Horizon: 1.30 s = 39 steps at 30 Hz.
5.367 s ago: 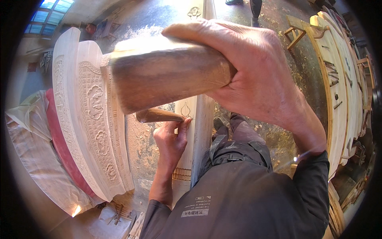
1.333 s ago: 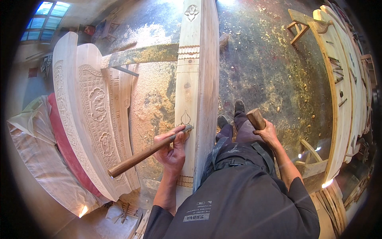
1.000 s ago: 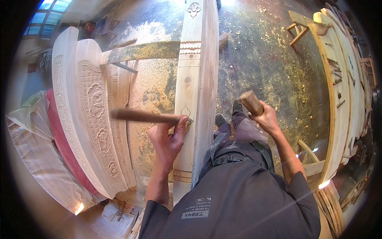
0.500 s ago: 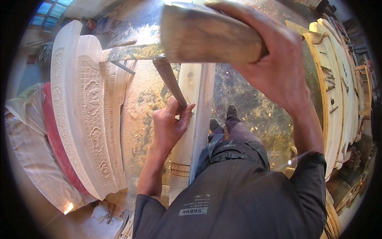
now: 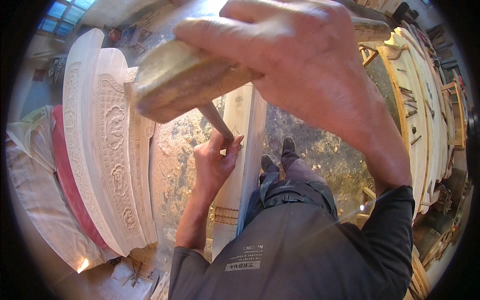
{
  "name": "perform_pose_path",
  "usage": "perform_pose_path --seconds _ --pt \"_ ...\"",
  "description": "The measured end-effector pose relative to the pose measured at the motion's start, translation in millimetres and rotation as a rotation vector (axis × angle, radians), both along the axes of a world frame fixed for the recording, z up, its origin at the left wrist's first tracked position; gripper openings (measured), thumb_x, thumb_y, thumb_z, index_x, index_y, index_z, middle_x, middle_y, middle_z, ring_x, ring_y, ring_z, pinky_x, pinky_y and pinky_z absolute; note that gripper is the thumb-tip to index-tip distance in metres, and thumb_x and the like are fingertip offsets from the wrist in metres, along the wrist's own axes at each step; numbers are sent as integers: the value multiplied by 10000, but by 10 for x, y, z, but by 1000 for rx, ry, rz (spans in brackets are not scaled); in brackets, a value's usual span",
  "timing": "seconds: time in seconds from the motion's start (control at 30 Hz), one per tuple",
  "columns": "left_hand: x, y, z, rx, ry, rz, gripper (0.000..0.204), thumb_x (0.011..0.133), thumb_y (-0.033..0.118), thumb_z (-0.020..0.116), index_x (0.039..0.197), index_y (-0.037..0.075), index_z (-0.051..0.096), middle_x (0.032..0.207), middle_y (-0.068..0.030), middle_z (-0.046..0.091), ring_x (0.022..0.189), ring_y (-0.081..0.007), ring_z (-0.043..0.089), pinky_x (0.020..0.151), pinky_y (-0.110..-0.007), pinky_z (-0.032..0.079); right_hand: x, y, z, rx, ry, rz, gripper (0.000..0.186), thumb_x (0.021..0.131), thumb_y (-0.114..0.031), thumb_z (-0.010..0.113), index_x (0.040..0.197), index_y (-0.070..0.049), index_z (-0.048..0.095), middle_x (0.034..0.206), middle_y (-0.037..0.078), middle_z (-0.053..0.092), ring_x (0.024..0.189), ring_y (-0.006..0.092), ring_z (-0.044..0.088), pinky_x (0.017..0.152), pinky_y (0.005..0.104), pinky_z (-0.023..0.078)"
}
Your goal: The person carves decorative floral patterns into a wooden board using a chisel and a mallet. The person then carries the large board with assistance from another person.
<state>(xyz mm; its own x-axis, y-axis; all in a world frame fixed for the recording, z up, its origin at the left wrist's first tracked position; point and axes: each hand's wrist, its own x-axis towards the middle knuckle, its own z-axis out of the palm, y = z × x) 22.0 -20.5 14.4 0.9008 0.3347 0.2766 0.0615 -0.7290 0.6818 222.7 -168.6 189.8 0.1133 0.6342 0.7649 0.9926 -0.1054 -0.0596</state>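
Note:
My right hand (image 5: 315, 75) is wrapped round a blocky wooden mallet (image 5: 187, 82), raised large in front of me. A rounded wooden end, seemingly its handle, shows past the knuckles. My left hand (image 5: 214, 162) grips a carving chisel (image 5: 216, 121) low on its shaft, fingers closed, tilted with its top toward the upper left. The mallet hides the chisel's top end, and whether they touch I cannot tell. The chisel's lower end meets a pale wooden beam (image 5: 252, 132), where small drawn lines show near my fingertips. A grooved band (image 5: 226, 215) crosses the beam nearer me.
Left stands a large pale panel (image 5: 116, 130) carved with reliefs, beside a red cloth (image 5: 70, 185) and plastic sheeting (image 5: 35, 175). At right, several slim tools (image 5: 410, 102) lie on a curved wooden board (image 5: 417, 135). Wood shavings (image 5: 175, 145) cover the floor beyond the beam.
The mallet has swung left and down, from beyond the chisel's top to over it, with my right hand following. My left hand and the chisel stay nearly in place.

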Motion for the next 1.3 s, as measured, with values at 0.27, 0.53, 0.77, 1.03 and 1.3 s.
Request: perform_pose_path --seconds 0.27,0.53,0.77,1.03,1.3 --pt "15 -23 -18 -25 1 27 213 914 102 827 934 33 626 698 -123 732 675 -236 782 596 -333 594 -14 63 61 -152 -76 -22 327 906 -40 697 1231 -39 661 963 105 755 749 224 751 625 320 609" --pt "57 -61 58 -65 28 39 184 923 106 829 940 9 674 733 -133 765 707 -190 787 638 -322 624 82 139 67 -181 -132 -119 180 952 -89 687 1115 -13 682 859 92 712 707 206 723 621 325 607" --pt "36 -71 19 -84 14 46 168 922 101 827 926 6 688 736 -135 765 705 -189 787 649 -313 622 132 111 92 -179 -67 -219 187 942 -118 717 1094 -11 694 866 95 716 737 190 721 653 326 605" --pt "9 -56 78 -94 62 60 137 976 89 763 973 0 658 775 -138 767 725 -171 775 652 -325 632 130 34 172 -41 434 -262 293 880 -143 787 1131 -19 702 941 112 753 802 183 740 695 327 598" --pt "-121 24 2 -633 -354 331 185 1072 64 603 1208 -11 504 963 -203 753 910 -238 773 809 -356 679 110 -450 -592 36 708 -268 543 769 -232 951 1209 -25 708 1018 93 786 909 169 759 803 337 599"
